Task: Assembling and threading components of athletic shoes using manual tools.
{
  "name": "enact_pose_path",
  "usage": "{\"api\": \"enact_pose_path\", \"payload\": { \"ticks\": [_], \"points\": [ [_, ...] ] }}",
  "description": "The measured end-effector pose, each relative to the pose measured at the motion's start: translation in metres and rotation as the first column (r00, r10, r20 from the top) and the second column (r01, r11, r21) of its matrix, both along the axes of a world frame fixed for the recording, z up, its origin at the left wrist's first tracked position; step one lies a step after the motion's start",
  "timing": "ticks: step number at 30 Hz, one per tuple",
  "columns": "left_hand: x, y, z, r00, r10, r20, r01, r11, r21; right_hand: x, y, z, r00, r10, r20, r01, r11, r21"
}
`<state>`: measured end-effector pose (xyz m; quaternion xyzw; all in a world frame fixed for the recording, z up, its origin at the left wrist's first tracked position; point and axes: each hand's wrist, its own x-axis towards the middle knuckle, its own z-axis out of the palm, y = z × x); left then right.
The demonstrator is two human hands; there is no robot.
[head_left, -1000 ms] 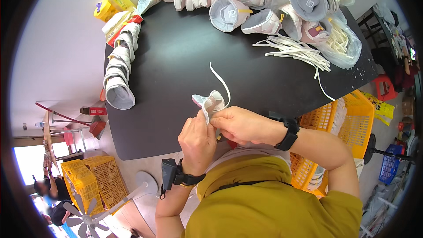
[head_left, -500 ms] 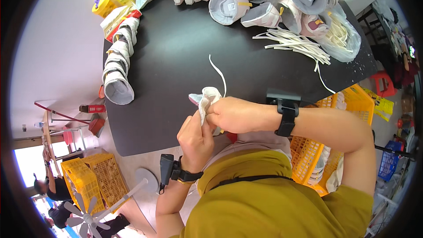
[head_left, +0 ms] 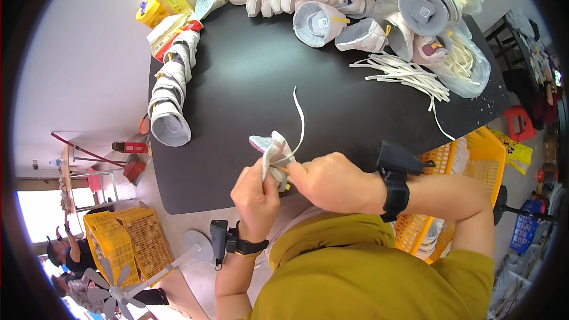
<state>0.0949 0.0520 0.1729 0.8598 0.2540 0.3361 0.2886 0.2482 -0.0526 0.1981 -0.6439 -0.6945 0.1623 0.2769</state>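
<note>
My left hand point(head_left: 255, 197) is closed on a small white and grey shoe upper point(head_left: 271, 157) with a touch of pink, held above the near edge of the table. A thin white shoelace point(head_left: 301, 123) runs from the upper, its loose end curving up and away. On the upper's right side, my right hand point(head_left: 335, 181) is closed in a pinch close to the opening. Something thin and orange-brown shows at its fingertips, too small to name. The inside of the upper is partly hidden by my fingers.
Nested shoe uppers point(head_left: 170, 127) line the dark table's point(head_left: 237, 89) left edge; more uppers point(head_left: 320, 24) crowd the back. Loose white laces point(head_left: 409, 77) lie back right, beside a plastic bag point(head_left: 468, 80). A yellow crate point(head_left: 489, 157) stands right. People are far left, beyond a fan point(head_left: 118, 290).
My right hand has drawn away from the upper, to the right and nearer me, uncovering more of the upper and lace. My left hand still holds the upper.
</note>
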Motion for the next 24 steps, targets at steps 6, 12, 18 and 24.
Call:
{"api": "enact_pose_path", "payload": {
  "ticks": [6,12,18,24],
  "points": [
    [0.001,-0.007,0.0,0.998,-0.063,0.021,0.064,0.996,-0.058,-0.005,0.007,-0.012,0.999,0.041,0.009,-0.041,0.996,0.078],
    [-0.025,0.028,-0.005,0.984,0.166,-0.059,-0.163,0.986,0.04,0.013,-0.047,0.029,0.876,0.086,-0.475,-0.221,0.947,-0.235],
    [-0.022,0.018,0.027,0.932,-0.324,-0.161,0.348,0.924,0.158,0.066,-0.019,0.027,0.848,-0.104,-0.52,0.167,0.983,0.076],
    [-0.035,0.005,0.023,0.94,-0.327,-0.094,0.339,0.922,0.185,0.052,0.014,0.02,0.779,0.082,-0.622,-0.181,0.979,-0.097]
  ]
}}
